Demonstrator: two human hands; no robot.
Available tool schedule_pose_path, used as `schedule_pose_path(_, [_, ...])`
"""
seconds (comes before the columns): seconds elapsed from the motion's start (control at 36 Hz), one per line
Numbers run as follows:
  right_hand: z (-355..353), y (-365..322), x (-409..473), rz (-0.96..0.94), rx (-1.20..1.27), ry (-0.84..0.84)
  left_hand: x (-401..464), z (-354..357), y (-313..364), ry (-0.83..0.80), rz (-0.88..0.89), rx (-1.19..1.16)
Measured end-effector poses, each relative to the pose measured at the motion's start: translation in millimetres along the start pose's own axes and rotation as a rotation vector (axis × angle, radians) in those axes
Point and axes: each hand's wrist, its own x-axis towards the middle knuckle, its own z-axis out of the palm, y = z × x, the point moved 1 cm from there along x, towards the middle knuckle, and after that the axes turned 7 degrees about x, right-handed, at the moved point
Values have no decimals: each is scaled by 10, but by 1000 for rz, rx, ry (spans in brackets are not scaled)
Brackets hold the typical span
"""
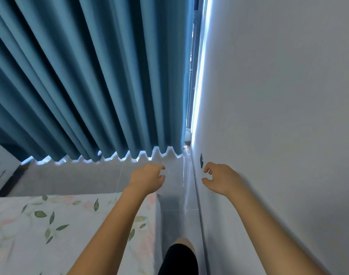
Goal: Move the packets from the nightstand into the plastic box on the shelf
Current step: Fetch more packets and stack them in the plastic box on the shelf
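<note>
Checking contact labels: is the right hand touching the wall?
Cannot tell. In the head view the right hand overlaps the grey wall, fingers loosely curled, with no visible gap or contact.

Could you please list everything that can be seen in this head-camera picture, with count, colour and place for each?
curtain: one, teal blue, hanging across the upper left, hem just above the hands
wall: one, pale grey, filling the right side
window gap: one bright strip of daylight between curtain and wall
wall socket: one, dark, low on the wall near the right hand
bed sheet: one, white with green leaves and pink flowers, lower left
cabinet: one, white, at the left edge
floor: grey, narrow strip between bed and wall
leg: one, dark shorts, bottom centre
left hand: fingers loosely curled, holding nothing
right hand: fingers loosely curled, holding nothing
Packets, nightstand and plastic box: none in view.
</note>
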Motion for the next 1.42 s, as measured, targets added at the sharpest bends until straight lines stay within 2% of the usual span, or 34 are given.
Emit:
schedule_pose_path(0.22, [-170,-200,1390,-34,-26,-13,1367,-231,-375,63,4,-8])
schedule_pose_path(0.42, [-490,-827,2939,-153,-112,-12,2620,-568,-966,58,-35,-25])
schedule_pose_path(0.56, [-703,-1308,3870,-212,-115,6,3282,-873,-1516,29,-129,-5])
schedule_pose_path(0.89, [-600,-2476,5597,-383,-201,-118,4158,-1169,-2910,59,-359,-117])
schedule_pose_path(1.08, [-269,-3540,6559,-607,-270,-201,4522,-1221,-3883,94,-557,-177])
schedule_pose_path(1.42, [296,-5437,7941,-940,-319,-321,4980,-1553,-5363,41,-878,-227])
